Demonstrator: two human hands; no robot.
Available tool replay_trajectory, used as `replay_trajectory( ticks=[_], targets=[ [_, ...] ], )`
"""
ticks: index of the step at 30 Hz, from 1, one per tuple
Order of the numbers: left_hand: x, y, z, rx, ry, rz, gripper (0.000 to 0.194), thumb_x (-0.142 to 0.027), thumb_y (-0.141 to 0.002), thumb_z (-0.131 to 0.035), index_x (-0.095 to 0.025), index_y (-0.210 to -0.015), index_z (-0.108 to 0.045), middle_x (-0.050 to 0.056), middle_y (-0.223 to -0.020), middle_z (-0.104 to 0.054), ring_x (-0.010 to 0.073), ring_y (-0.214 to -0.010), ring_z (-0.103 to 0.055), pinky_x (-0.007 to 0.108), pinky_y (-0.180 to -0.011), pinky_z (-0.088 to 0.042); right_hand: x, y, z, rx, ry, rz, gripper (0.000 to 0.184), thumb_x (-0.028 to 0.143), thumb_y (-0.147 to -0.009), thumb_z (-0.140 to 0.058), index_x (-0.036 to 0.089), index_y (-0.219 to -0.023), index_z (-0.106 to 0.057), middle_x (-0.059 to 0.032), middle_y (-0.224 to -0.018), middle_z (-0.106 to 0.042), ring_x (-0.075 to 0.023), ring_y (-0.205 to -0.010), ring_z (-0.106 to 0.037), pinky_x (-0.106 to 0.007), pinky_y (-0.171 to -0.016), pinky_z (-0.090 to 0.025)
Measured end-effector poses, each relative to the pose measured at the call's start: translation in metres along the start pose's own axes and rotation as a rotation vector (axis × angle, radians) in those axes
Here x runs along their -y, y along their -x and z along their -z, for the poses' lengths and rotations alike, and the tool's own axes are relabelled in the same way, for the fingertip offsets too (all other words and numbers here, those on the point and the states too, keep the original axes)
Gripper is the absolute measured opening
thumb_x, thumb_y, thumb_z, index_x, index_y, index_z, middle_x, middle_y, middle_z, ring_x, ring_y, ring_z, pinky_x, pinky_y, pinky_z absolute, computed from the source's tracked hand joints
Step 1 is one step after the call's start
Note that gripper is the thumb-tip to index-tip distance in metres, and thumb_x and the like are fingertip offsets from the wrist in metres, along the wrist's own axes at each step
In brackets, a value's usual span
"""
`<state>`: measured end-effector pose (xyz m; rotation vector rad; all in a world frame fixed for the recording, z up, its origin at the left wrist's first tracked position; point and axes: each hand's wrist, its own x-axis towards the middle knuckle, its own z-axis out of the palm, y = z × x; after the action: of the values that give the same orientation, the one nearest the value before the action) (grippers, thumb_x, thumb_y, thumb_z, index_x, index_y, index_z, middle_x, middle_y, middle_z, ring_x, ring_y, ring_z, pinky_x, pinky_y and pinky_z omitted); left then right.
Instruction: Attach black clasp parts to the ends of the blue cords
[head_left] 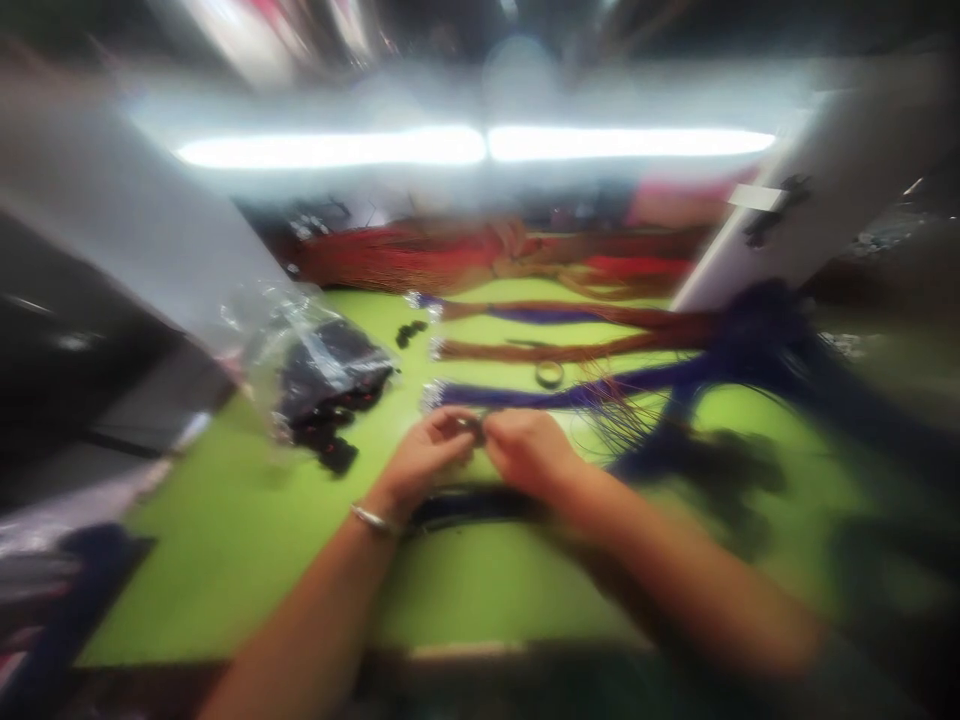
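Observation:
My left hand (431,455) is pinched on a small dark piece (472,425), probably plastic, over the middle of the green table. Against it, my right hand (529,450) is closed, its fingertips meeting the piece; what they grip is hidden. A dark bundle (472,505) lies just under both hands. Beyond them are a blue wire bundle (517,396) and a brown wire bundle (495,350), each with whitish ends at the left. A dark ring, like a roll of tape (549,374), rests between those bundles.
To the left, a clear plastic bag (322,350) spills black parts (334,452) onto the green table (247,560). More black bits (411,333) lie behind. Red-brown wires (420,258) stretch across the back. Blue wires (757,340) heap at right. White panels flank both sides.

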<state>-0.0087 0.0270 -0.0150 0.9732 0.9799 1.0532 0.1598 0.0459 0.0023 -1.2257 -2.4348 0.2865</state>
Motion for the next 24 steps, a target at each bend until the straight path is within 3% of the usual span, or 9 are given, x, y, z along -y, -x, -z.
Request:
replay_trajectory(
  ticks=[2, 5, 7, 11, 14, 24],
  targets=[
    [0.0007, -0.0003, -0.0001, -0.003, 0.062, 0.036, 0.034, -0.023, -0.067, -0.074, -0.015, -0.097, -0.060, 0.002, -0.077, -0.062, 0.0078, -0.060, -0.054, 0.020, -0.056, -0.040, -0.0026, -0.0025, -0.0008, -0.024, -0.235, -0.081, 0.018, 0.017, -0.077, -0.048, 0.014, -0.066, -0.062, -0.0046, -0.065, -0.065, -0.0118, -0.059, -0.055, -0.023, -0.058, -0.039],
    [0.0015, -0.0013, 0.0019, 0.021, 0.137, 0.085, 0.035, -0.022, -0.068, -0.074, -0.016, -0.099, -0.060, 0.002, -0.076, -0.062, 0.0078, -0.059, -0.054, 0.018, -0.052, -0.038, -0.0065, -0.0052, 0.0022, 0.052, -0.628, -0.277, 0.013, 0.017, -0.074, -0.051, 0.014, -0.067, -0.061, 0.0004, -0.056, -0.060, -0.0087, -0.047, -0.052, -0.020, -0.049, -0.040],
    [0.0014, -0.0017, 0.0033, 0.032, 0.162, 0.094, 0.035, -0.022, -0.068, -0.074, -0.017, -0.099, -0.060, 0.002, -0.074, -0.061, 0.0078, -0.060, -0.053, 0.018, -0.052, -0.037, -0.0084, -0.0055, 0.0048, 0.077, -0.761, -0.360, 0.011, 0.018, -0.073, -0.052, 0.013, -0.071, -0.062, 0.0018, -0.053, -0.059, -0.0080, -0.042, -0.050, -0.020, -0.045, -0.039],
    [-0.0005, -0.0010, 0.0029, 0.017, 0.163, 0.085, 0.034, -0.021, -0.067, -0.075, -0.016, -0.097, -0.060, 0.002, -0.076, -0.062, 0.0073, -0.059, -0.053, 0.018, -0.053, -0.037, -0.0095, -0.0028, 0.0053, -0.090, -0.588, -0.185, 0.012, 0.015, -0.073, -0.054, 0.014, -0.070, -0.065, -0.0011, -0.061, -0.064, -0.0086, -0.053, -0.052, -0.020, -0.055, -0.041],
    [-0.0012, -0.0003, 0.0008, -0.007, 0.113, 0.040, 0.033, -0.021, -0.066, -0.075, -0.015, -0.095, -0.061, 0.003, -0.081, -0.062, 0.0081, -0.062, -0.053, 0.020, -0.058, -0.040, -0.0083, -0.0004, 0.0030, -0.128, -0.405, -0.088, 0.015, 0.015, -0.075, -0.052, 0.015, -0.068, -0.065, -0.0022, -0.066, -0.065, -0.0094, -0.059, -0.053, -0.021, -0.060, -0.039],
    [0.0029, -0.0025, -0.0010, -0.037, -0.108, -0.140, 0.030, -0.022, -0.068, -0.072, -0.016, -0.096, -0.062, 0.004, -0.083, -0.064, 0.0117, -0.066, -0.055, 0.025, -0.062, -0.044, -0.0109, -0.0066, -0.0028, -0.042, -0.424, -0.237, 0.015, 0.014, -0.070, -0.053, 0.015, -0.058, -0.062, 0.0014, -0.053, -0.056, -0.0082, -0.051, -0.044, -0.019, -0.050, -0.031]
  ],
)
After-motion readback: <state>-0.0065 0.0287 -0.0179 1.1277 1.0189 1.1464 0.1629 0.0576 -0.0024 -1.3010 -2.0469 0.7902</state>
